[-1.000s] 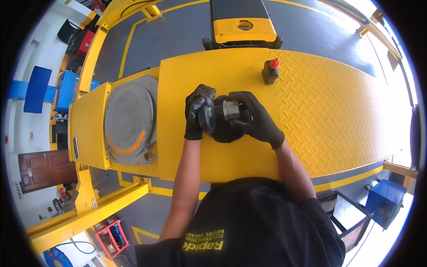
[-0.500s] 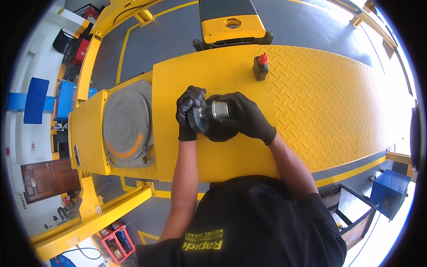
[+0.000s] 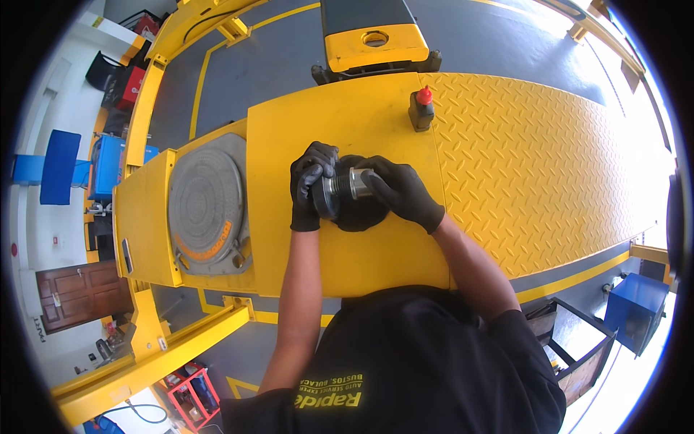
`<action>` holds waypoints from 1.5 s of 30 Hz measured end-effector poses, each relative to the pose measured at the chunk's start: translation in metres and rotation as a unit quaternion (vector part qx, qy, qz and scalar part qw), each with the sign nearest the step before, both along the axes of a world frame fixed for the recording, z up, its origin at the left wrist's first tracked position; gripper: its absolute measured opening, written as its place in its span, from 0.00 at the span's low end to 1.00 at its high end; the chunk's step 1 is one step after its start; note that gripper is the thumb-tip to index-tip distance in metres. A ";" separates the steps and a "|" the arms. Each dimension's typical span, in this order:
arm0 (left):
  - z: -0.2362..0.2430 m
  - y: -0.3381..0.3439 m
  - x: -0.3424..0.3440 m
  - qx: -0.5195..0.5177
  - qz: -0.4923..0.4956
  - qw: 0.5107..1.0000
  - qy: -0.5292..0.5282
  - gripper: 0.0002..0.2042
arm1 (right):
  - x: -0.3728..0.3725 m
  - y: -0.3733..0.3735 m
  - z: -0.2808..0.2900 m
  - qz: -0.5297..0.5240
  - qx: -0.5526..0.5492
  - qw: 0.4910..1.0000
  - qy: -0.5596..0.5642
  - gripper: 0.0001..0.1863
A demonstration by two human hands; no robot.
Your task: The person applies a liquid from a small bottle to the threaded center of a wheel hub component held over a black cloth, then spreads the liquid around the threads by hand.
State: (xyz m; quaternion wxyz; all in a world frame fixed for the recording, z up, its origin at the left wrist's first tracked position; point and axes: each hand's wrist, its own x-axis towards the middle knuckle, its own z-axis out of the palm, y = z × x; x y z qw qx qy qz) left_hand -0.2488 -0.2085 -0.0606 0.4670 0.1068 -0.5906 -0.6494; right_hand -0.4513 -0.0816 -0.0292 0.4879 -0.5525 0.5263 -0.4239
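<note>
Both hands wear black gloves and meet over the middle of a yellow platform (image 3: 289,260). My left hand (image 3: 309,189) is closed around the edge of a dark round flange (image 3: 326,200), its fingers curled over the top. A ribbed, apparently threaded metal shaft (image 3: 340,185) runs rightward from the flange to a shiny silver collar (image 3: 357,183). The fingers of my right hand (image 3: 407,191) grip that collar from the right; its far end is hidden by them. Just behind and below the shaft sits a black rounded object (image 3: 363,215), largely covered, its kind unclear.
A small black bottle with a red cap (image 3: 421,112) stands beyond my right hand. Left lies a grey round turntable plate (image 3: 208,206); right, a yellow diamond-tread ramp (image 3: 535,181). A black-and-yellow machine (image 3: 376,47) stands beyond the platform, and a blue box (image 3: 636,313) at lower right.
The flanged shaft has turned a little, so the flange shows more edge-on. My right hand's fingers have shifted on the collar; my left keeps its grip. The view has moved slightly.
</note>
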 end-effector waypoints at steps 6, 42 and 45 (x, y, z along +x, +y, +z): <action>-0.009 -0.004 0.003 0.047 0.016 0.996 0.075 0.12 | 0.016 -0.002 -0.002 -0.070 -0.246 0.966 -0.025 0.25; -0.006 -0.001 0.003 0.036 -0.003 0.997 0.069 0.13 | 0.007 0.001 0.017 -0.026 -0.113 0.993 0.028 0.26; -0.003 0.000 0.002 0.017 -0.010 0.999 0.037 0.13 | 0.005 0.001 0.011 -0.016 -0.001 0.998 0.053 0.29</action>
